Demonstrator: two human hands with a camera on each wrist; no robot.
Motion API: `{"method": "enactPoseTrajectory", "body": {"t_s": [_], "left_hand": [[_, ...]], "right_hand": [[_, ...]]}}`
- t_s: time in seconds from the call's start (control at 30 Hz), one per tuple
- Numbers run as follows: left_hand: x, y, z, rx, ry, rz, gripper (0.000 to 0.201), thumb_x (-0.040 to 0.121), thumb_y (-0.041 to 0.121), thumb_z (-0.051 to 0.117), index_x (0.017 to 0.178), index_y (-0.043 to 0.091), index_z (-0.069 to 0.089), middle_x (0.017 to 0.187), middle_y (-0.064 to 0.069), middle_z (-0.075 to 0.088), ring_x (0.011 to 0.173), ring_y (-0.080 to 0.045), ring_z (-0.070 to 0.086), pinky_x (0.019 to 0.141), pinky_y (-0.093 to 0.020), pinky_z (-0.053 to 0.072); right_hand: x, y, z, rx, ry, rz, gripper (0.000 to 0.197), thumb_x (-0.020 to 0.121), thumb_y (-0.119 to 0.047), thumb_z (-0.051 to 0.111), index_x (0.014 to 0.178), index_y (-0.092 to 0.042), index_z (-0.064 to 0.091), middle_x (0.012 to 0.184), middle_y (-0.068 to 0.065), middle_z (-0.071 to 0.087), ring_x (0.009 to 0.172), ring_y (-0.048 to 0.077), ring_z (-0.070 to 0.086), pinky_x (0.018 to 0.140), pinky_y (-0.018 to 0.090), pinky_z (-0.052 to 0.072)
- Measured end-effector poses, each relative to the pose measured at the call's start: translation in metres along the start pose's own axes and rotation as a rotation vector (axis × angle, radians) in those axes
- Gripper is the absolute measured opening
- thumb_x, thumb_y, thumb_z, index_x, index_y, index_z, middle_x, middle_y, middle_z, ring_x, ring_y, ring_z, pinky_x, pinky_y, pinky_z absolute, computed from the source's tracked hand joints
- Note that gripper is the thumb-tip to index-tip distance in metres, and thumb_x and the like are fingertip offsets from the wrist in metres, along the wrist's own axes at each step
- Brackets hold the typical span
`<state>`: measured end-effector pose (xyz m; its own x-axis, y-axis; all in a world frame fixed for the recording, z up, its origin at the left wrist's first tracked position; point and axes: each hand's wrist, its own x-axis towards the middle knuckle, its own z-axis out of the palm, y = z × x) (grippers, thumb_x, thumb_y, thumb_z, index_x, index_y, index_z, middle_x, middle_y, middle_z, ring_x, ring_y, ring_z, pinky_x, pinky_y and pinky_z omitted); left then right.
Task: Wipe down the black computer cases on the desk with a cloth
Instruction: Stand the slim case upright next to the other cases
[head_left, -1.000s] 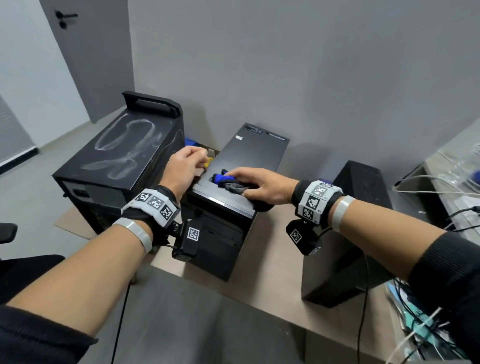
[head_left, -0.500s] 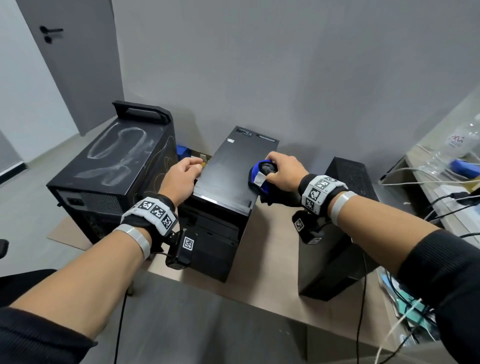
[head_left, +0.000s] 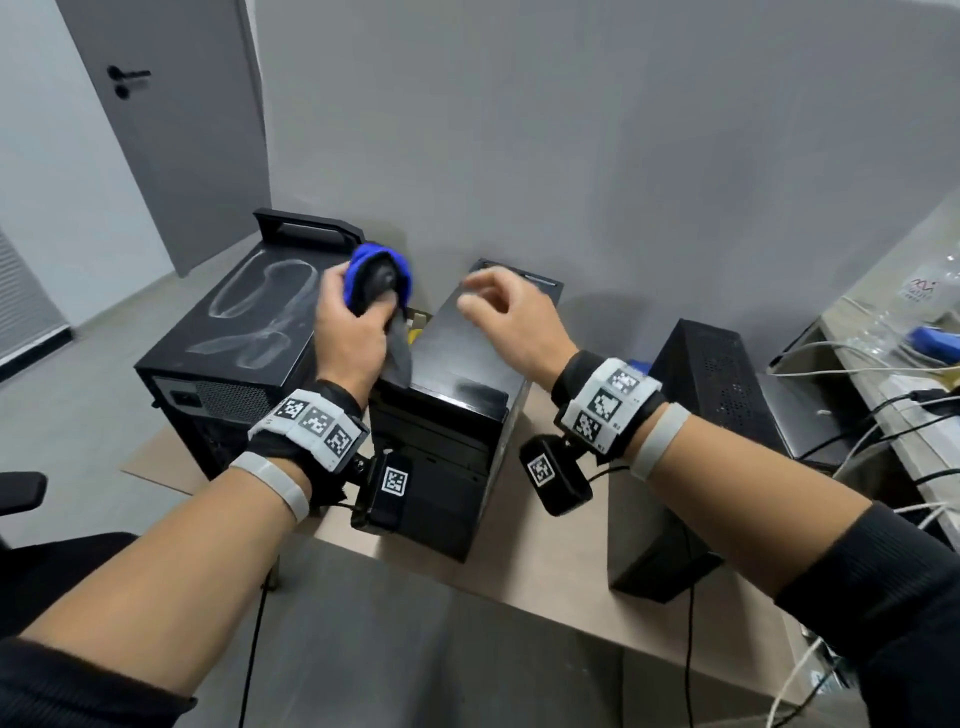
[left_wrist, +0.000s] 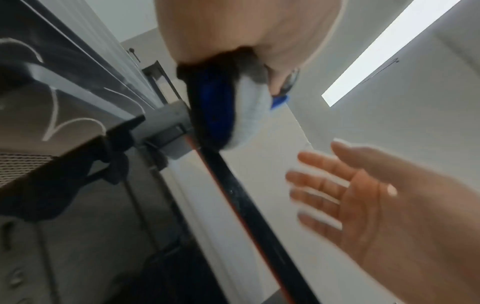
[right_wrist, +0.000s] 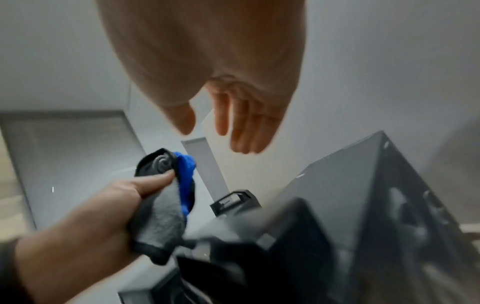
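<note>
My left hand (head_left: 349, 332) grips a bunched blue and grey cloth (head_left: 381, 280), raised above the gap between two black cases. The cloth (right_wrist: 166, 197) shows in the right wrist view with the left thumb pressed on it, and the cloth (left_wrist: 228, 111) hangs from the fist in the left wrist view. My right hand (head_left: 506, 317) hovers empty over the middle black case (head_left: 457, 358), fingers loosely spread. The large left case (head_left: 244, 322) carries pale streaks on its top. A third black case (head_left: 722, 374) stands to the right.
The cases stand on a tan desk (head_left: 561, 571) against a grey wall. Cables (head_left: 883, 426) and a plastic bottle (head_left: 930, 296) lie on a side surface at the right. A grey door (head_left: 171, 130) is at the back left. A chair arm (head_left: 21, 491) shows at the left edge.
The cloth has passed from my right hand to my left hand, which lifted off the middle case's edge. The right hand rose from the case's right side, now empty.
</note>
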<state>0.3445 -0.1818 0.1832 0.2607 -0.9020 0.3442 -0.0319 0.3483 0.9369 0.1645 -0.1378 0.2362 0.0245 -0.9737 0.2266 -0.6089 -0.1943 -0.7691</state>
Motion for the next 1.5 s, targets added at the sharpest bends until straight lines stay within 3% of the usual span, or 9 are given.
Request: {"method": "enactPoseTrajectory", "body": {"t_s": [0.07,0.2,0.4,0.7,0.83,1.0,1.13,1.3,1.5], "left_hand": [[-0.003,-0.008,-0.011,0.102,0.077,-0.041,0.028,0.081,0.018,0.073,0.103,0.017,0.056,0.095,0.003,0.062,0.085,-0.011,0.058,0.090,-0.036,0.051],[-0.018,-0.013,-0.003,0.554,-0.290,0.120,0.037,0.073,0.040,0.075,0.101,0.018,0.067,0.114,-0.005,0.061,0.108,-0.024,0.054,0.096,-0.037,0.041],[-0.021,-0.002,0.013,0.584,-0.643,0.028,0.048,0.073,0.043,0.066,0.120,0.046,0.059,0.116,0.017,0.067,0.115,-0.015,0.059,0.109,-0.047,0.036],[-0.033,0.010,0.064,0.491,-0.912,0.197,0.035,0.076,0.016,0.081,0.109,0.027,0.073,0.095,0.008,0.071,0.091,-0.012,0.064,0.081,-0.015,0.044],[-0.033,0.004,0.077,0.531,-0.904,0.247,0.037,0.072,0.006,0.078,0.101,0.027,0.070,0.087,0.008,0.070,0.081,-0.014,0.064,0.080,-0.027,0.051],[-0.037,-0.005,0.088,0.470,-1.092,0.251,0.032,0.081,0.010,0.078,0.108,0.027,0.076,0.079,0.020,0.068,0.072,0.012,0.061,0.069,-0.007,0.041],[-0.032,-0.011,0.095,0.439,-1.244,0.181,0.034,0.090,0.006,0.069,0.117,0.025,0.074,0.076,0.017,0.069,0.062,0.011,0.058,0.067,-0.013,0.047],[-0.027,-0.027,0.112,0.493,-1.413,0.359,0.060,0.095,0.006,0.063,0.148,0.029,0.047,0.147,0.009,0.050,0.145,-0.010,0.035,0.116,-0.023,0.026],[-0.022,-0.041,0.157,0.575,-1.623,0.506,0.049,0.093,0.025,0.050,0.139,0.013,0.057,0.159,0.018,0.028,0.155,-0.029,-0.004,0.125,-0.051,0.003]], "right_hand": [[-0.015,0.017,0.009,-0.338,-0.169,0.017,0.067,0.080,-0.057,0.070,0.131,-0.017,0.054,0.115,0.003,0.062,0.107,0.021,0.056,0.094,0.039,0.048],[-0.040,0.042,0.034,-0.782,-0.363,-0.017,0.062,0.072,-0.049,0.074,0.119,-0.017,0.050,0.115,0.005,0.058,0.112,0.031,0.050,0.081,0.040,0.034],[-0.045,0.037,0.000,-0.735,-0.379,-0.062,0.065,0.076,-0.037,0.074,0.137,-0.033,0.050,0.113,0.001,0.065,0.110,0.030,0.049,0.086,0.041,0.036],[-0.083,0.074,-0.076,-0.814,-0.403,0.127,0.068,0.074,-0.014,0.072,0.136,-0.033,0.051,0.117,0.001,0.057,0.113,0.027,0.041,0.083,0.039,0.039],[-0.085,0.090,-0.096,-0.825,-0.402,0.146,0.066,0.073,-0.007,0.067,0.132,-0.032,0.055,0.113,0.000,0.056,0.111,0.026,0.042,0.079,0.035,0.037],[-0.081,0.089,-0.103,-0.588,-0.430,0.149,0.060,0.075,-0.011,0.062,0.133,-0.027,0.056,0.116,0.003,0.049,0.110,0.019,0.041,0.098,0.033,0.038],[-0.060,0.090,-0.073,-0.275,-0.066,0.298,0.031,0.086,-0.021,0.056,0.117,-0.021,0.061,0.113,0.005,0.054,0.111,0.017,0.051,0.104,0.033,0.041],[-0.049,0.097,-0.042,-0.551,0.246,0.423,0.034,0.096,-0.029,0.044,0.126,-0.016,0.054,0.123,0.010,0.052,0.118,0.030,0.045,0.098,0.047,0.042],[-0.048,0.104,-0.039,-0.497,0.422,0.416,0.039,0.095,-0.028,0.043,0.133,-0.020,0.049,0.131,0.005,0.049,0.122,0.027,0.040,0.101,0.045,0.037]]}}
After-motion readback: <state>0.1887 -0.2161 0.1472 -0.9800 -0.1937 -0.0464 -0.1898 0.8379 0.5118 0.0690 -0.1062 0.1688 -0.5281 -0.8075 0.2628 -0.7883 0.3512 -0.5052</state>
